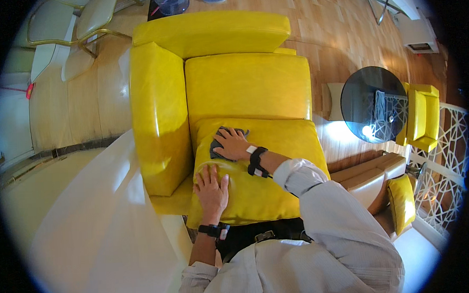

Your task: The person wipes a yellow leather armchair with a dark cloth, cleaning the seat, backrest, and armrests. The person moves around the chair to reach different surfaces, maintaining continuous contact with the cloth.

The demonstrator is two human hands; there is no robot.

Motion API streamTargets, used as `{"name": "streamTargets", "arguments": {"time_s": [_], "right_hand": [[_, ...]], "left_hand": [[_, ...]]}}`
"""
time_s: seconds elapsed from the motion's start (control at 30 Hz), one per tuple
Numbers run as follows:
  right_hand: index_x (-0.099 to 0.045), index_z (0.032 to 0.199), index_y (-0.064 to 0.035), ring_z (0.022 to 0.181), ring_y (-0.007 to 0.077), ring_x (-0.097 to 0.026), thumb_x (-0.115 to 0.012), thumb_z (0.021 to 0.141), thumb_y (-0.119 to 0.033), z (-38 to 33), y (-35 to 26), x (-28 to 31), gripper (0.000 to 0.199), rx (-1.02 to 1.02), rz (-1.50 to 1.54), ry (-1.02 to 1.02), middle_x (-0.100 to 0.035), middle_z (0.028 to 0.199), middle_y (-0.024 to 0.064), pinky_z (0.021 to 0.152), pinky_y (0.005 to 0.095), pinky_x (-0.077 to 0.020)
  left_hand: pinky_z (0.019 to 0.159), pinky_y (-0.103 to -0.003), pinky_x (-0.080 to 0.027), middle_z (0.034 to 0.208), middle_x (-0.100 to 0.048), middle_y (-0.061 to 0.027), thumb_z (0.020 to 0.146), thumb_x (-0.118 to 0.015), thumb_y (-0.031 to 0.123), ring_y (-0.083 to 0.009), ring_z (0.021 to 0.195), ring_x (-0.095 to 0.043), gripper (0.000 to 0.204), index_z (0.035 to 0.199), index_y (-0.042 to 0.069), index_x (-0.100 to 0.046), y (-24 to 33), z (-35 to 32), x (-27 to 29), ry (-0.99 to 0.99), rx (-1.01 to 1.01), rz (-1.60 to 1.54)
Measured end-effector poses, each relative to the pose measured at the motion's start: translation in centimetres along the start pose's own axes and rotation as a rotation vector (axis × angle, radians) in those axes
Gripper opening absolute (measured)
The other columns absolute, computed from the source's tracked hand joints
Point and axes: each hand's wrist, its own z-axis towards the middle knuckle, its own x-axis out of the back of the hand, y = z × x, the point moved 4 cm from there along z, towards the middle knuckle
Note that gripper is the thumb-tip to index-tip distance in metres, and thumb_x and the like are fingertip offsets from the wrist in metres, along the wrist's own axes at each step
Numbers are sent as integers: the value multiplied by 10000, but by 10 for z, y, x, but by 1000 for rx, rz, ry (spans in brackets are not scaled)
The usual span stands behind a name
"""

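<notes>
On the yellow seat cushion lies a dark grey cloth, pressed flat under the right hand, fingers spread over it rather than clenched; left hand rests open, palm down, just beside on the cushion's front, gripping nothing; yellow armchair around, round glass table well apart

armchair: glossy yellow leather | cloth: matt grey fabric | floor: smooth wood
</notes>
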Motion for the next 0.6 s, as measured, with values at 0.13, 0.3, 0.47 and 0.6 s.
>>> {"name": "streamTargets", "arguments": {"time_s": [0.13, 0.3, 0.47, 0.6], "right_hand": [[-375, 1730, -107, 1662, 437, -261, -442, 1153, -612, -2, 45, 18, 770, -140, 70, 91, -319, 1803, 193, 1335, 604, -259], [-523, 1640, -66, 1564, 443, -398, -465, 1157, -547, -41, 83, 12, 684, -305, 110, 161, -489, 1661, 220, 1268, 687, -295], [-640, 1578, -204, 1585, 432, -368, -458, 1171, -491, -38, 43, 1, 531, -39, 48, 88, -470, 1689, 174, 1277, 738, -253], [-552, 1649, -280, 1613, 406, -322, -457, 1176, -463, -34, 60, 12, 515, -60, -108, 112, -408, 1739, 114, 1249, 816, -225]], "left_hand": [[1238, -709, -295, 1771, -400, -167, 1164, -434, 593, -522, 1601, -341, 673, 1671, 154, -488, -3, 1, 0, 27, -29, -18], [1268, -676, -266, 1784, -379, -161, 1160, -442, 597, -477, 1625, -315, 681, 1689, 169, -465, -2, 2, -2, -23, 27, -5], [1259, -689, -275, 1789, -367, -165, 1156, -440, 606, -475, 1632, -303, 688, 1692, 176, -462, 5, 4, 10, -64, 38, 14], [1260, -732, -241, 1809, -324, -164, 1149, -444, 619, -472, 1650, -270, 733, 1718, 158, -414, 20, 7, 7, -137, -13, 9]]}}
